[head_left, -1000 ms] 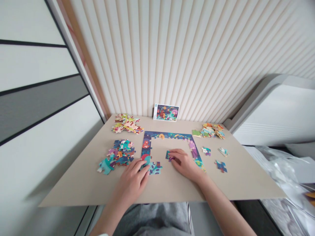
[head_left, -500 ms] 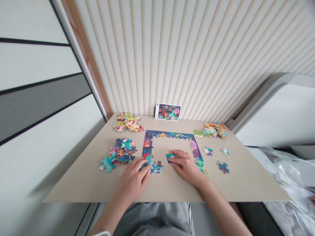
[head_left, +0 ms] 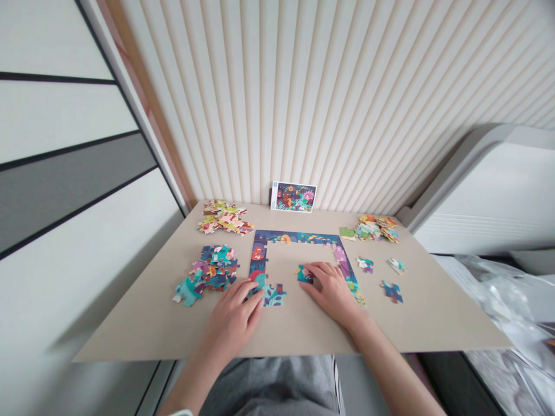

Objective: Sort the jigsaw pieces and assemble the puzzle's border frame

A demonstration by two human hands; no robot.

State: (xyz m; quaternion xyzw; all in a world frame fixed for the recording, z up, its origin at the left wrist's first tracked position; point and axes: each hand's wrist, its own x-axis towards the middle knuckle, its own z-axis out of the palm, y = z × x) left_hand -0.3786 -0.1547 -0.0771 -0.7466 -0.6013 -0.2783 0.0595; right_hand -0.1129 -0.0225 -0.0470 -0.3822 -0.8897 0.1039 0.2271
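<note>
A partly joined jigsaw border [head_left: 256, 254] lies on the table; its left, top and right sides are in place. My left hand [head_left: 237, 312] rests on its lower left corner, fingers stretched out flat over the pieces. Beside those fingertips, a light-blue leaf-patterned section [head_left: 274, 296] forms part of the bottom edge. Inside the border, toward the right, my right hand [head_left: 333, 290] has thumb and fingers around a dark teal puzzle piece [head_left: 304, 274], partly hidden under the fingers.
A picture card [head_left: 293, 197] stands against the pleated wall. Piles of pieces lie at the back left [head_left: 225, 218], left [head_left: 208, 274] and back right [head_left: 373, 229]. Three loose pieces, among them a blue one [head_left: 392, 291], lie right of the border. The table's front edge [head_left: 299, 355] is near me.
My right hand has shifted slightly right and up with the puzzle piece, which shows more of its coloured pattern. My left hand stays on the corner. The view has tilted a little.
</note>
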